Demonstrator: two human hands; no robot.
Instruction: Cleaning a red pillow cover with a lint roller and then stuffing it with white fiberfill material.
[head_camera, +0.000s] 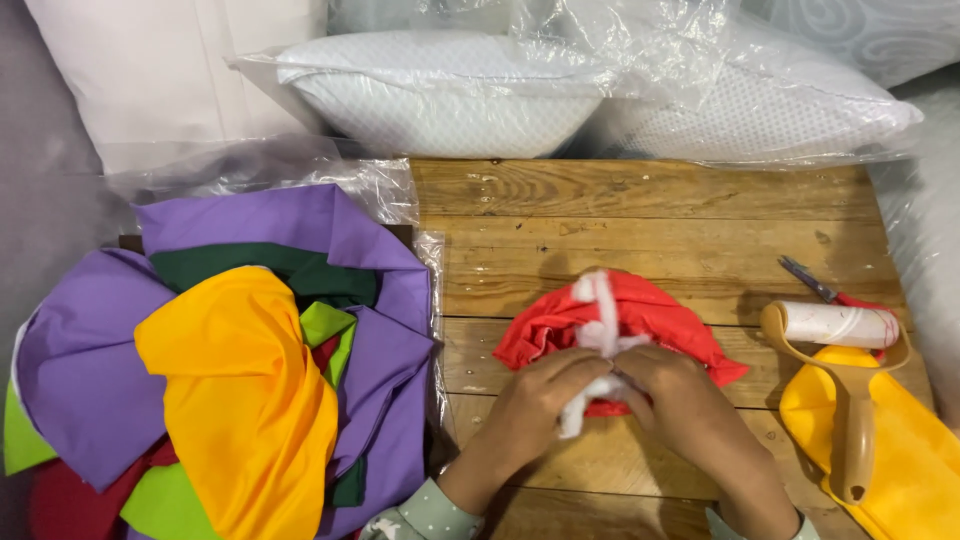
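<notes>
Right now you are working with both hands at the near middle of the wooden worktop (650, 215). Your left hand (535, 400) and your right hand (675, 400) are meeting over a red fabric piece (660, 310), which is lying bunched on the planks just beyond your knuckles. White stuffing (598, 320) is showing in a strip across the top of the red fabric and in a tuft below, between your 2 hands. The fingers (570, 372) of your left hand are curling in and pinching the white stuffing together with the red cloth; the fingers of your right hand are bending in the same way, gripping the red fabric and pressing against the stuffing from the other side. Both hands are touching each other at the fingertips.

To your left, a heap of cloths (230, 370) is resting partly on clear plastic: purple, yellow, dark green, light green and red pieces are overlapping there, well apart from your hands. To your right, a lint roller (840, 330) with a tan handle is lying across a yellow fabric piece (900, 450), and scissors (810, 280) with a red grip are lying just beyond the roller. At the far edge of the worktop, 2 white pillows in clear plastic bags (600, 90) are sitting side by side. Your sleeves (420, 515) are pale green with a small print.
</notes>
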